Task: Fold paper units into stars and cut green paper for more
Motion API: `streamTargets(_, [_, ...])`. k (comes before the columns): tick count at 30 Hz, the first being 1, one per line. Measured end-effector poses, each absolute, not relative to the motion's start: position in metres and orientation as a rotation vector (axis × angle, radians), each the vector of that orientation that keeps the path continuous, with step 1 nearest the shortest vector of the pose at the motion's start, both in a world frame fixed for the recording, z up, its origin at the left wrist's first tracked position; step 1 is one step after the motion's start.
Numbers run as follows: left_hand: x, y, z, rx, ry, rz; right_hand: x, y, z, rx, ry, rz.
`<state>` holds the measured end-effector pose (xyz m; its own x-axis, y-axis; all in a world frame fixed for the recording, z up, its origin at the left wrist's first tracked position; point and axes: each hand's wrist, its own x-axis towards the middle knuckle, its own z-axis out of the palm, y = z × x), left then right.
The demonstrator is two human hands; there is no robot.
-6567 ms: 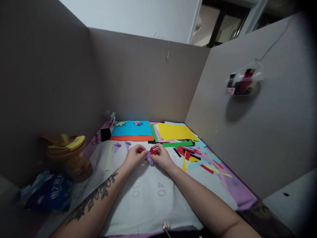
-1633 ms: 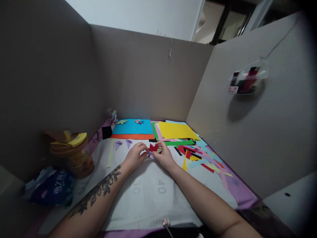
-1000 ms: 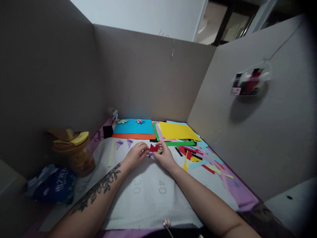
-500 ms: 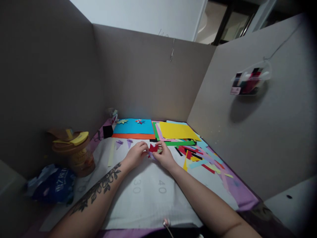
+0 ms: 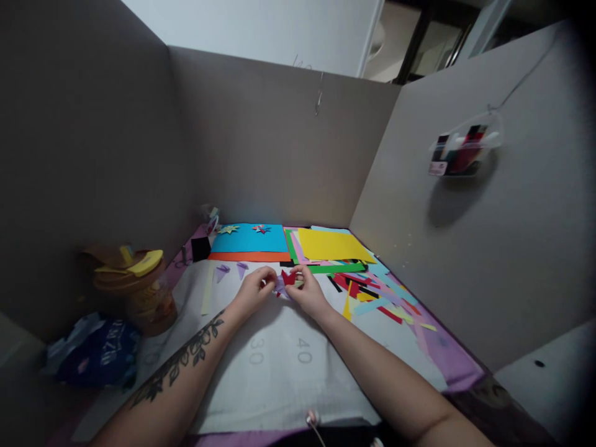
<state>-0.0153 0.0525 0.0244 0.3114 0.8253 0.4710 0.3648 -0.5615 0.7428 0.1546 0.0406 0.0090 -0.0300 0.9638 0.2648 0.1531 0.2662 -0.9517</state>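
Observation:
My left hand (image 5: 254, 290) and my right hand (image 5: 308, 295) meet over the white cutting mat (image 5: 274, 366), both pinching a small folded paper piece of red and purple (image 5: 285, 280). Two purple folded points (image 5: 231, 270) lie on the mat just left of my hands. Behind them sits a blue sheet (image 5: 249, 239) carrying two small paper stars (image 5: 244, 229), with a yellow sheet (image 5: 331, 244) to its right on a stack of coloured paper.
Several coloured paper scraps (image 5: 377, 298) litter the mat's right side. A lidded cup with a yellow top (image 5: 133, 288) and a blue bag (image 5: 93, 360) stand at the left. Grey partition walls enclose three sides; a clear holder (image 5: 463, 149) hangs on the right wall.
My hands stay in the same spot, working the folded piece; more purple paper shows beside the red between my fingers. The camera view has shifted slightly.

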Motion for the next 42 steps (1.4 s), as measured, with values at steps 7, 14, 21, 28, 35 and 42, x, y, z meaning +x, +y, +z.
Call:
streamTargets(7, [-0.013,0.052,0.025,2.017,1.088,1.204,0.153,0.039,0.01,-1.113,-1.472,0.831])
streamTargets(14, [-0.007,0.053,0.022,1.901,1.122,1.147,0.153,0.037,0.008,-1.116,-1.514,0.659])
streamTargets(21, [-0.006,0.052,0.023,2.031,1.187,1.111,0.151,0.036,0.008,-1.139,-1.524,0.708])
streamTargets(28, [-0.017,0.062,0.024,1.964,1.325,1.149,0.149,0.038,0.009,-1.151,-1.417,0.898])
streamTargets(35, [-0.017,0.062,0.026,1.935,1.302,1.126,0.15,0.039,0.006,-1.097,-1.417,1.06])
streamTargets(42, [-0.009,0.058,0.021,1.749,1.153,1.216,0.148,0.042,0.005,-1.051,-1.341,1.088])
